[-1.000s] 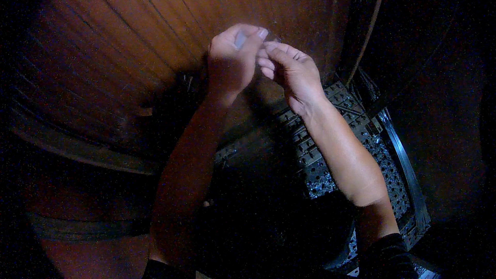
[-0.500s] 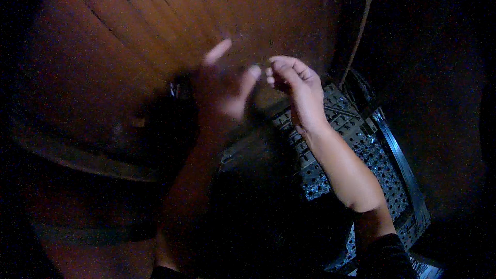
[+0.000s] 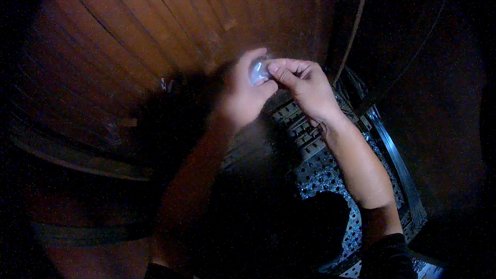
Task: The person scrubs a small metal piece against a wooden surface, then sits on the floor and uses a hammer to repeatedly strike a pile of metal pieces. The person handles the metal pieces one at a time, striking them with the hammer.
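While your left hand [image 3: 242, 98] curls around a shiny, see-through piece [image 3: 258, 72], your right hand [image 3: 309, 85] pinches its near edge; it sits between your hands, before a brown ribbed surface [image 3: 150, 26].

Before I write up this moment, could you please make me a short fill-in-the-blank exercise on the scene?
1. The hand with thumb and forefinger pinched together at the small shiny item is the person's ____ one.
2. The dimmer forearm is the person's ____ one.
3. Beneath the brighter forearm, the metal surface is dotted with many small ____.
Missing words: right; left; holes.
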Demonstrator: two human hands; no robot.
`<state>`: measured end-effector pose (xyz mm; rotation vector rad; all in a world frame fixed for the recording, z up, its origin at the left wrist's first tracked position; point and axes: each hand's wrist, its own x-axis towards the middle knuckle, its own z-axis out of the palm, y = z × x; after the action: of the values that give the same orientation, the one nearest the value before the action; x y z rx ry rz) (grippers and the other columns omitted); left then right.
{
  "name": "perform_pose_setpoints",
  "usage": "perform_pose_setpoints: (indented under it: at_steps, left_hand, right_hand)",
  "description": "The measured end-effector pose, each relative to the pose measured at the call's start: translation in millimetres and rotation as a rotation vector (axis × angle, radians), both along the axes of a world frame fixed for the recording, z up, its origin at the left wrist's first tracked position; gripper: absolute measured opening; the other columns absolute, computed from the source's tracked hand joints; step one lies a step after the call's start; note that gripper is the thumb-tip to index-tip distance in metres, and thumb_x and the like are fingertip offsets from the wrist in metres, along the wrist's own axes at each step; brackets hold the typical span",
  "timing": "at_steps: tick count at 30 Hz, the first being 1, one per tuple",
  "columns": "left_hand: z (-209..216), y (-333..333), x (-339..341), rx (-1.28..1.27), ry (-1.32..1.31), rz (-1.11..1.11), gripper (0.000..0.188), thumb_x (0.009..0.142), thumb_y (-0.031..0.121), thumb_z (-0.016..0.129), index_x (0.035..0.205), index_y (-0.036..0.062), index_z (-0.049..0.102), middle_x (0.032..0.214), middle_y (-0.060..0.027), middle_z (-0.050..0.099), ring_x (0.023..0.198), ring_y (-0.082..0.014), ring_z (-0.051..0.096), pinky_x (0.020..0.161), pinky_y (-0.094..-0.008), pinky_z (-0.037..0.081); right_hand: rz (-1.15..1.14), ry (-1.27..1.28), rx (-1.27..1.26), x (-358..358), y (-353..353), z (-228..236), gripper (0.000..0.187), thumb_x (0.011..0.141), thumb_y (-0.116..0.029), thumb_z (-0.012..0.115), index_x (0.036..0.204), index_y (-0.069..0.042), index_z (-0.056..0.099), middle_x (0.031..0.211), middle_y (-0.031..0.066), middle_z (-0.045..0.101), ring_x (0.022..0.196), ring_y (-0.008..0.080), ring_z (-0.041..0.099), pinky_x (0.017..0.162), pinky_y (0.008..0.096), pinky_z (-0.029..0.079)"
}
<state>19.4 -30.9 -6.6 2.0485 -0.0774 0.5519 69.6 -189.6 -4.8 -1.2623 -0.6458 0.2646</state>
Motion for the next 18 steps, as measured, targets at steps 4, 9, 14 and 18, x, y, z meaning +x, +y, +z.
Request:
perform_pose_setpoints:
  at_steps: [4, 9, 14, 18]
  left_hand:
    - [4, 3, 12, -0.079, -0.003, -0.073, 0.063, 0.076, 0.000, 0.077, 0.135, 0.0033, 0.055, 0.120, -0.0086, 0.065, 0.108, -0.0184, 0.062, 0.097, -0.0318, 0.049]
    - [14, 4, 10, 0.036, -0.078, -0.007, 0.054, 0.080, 0.006, 0.075, 0.131, 0.0055, 0.058, 0.104, -0.0055, 0.066, 0.096, -0.0159, 0.060, 0.085, -0.0291, 0.049]
    - [14, 12, 4, 0.059, -0.102, 0.151, 0.046, 0.084, 0.016, 0.072, 0.129, 0.0082, 0.062, 0.086, -0.0011, 0.059, 0.081, -0.0138, 0.053, 0.072, -0.0277, 0.044]
    - [20, 13, 3, 0.033, -0.152, 0.246, 0.045, 0.086, 0.022, 0.070, 0.127, 0.0049, 0.063, 0.094, -0.0062, 0.063, 0.088, -0.0171, 0.058, 0.080, -0.0307, 0.047]
  right_hand:
    - [-0.030, -0.037, 0.067, 14, 6, -2, 0.024, 0.098, -0.015, 0.061, 0.107, 0.003, 0.072, 0.098, 0.0079, 0.075, 0.090, 0.0128, 0.067, 0.081, 0.0279, 0.053]
    - [-0.068, 0.148, 0.132, 25, 10, -2, 0.021, 0.097, -0.015, 0.063, 0.109, 0.001, 0.071, 0.097, 0.0081, 0.074, 0.084, 0.0138, 0.067, 0.075, 0.0269, 0.053]
    - [-0.026, 0.357, 0.197, 28, 16, -1, 0.020, 0.096, -0.016, 0.064, 0.108, -0.001, 0.070, 0.097, 0.0075, 0.073, 0.082, 0.0140, 0.067, 0.072, 0.0260, 0.053]
    - [0.077, 0.376, 0.195, 43, 23, -12, 0.020, 0.097, -0.015, 0.063, 0.111, -0.004, 0.069, 0.103, 0.0067, 0.073, 0.086, 0.0126, 0.069, 0.076, 0.0254, 0.055]
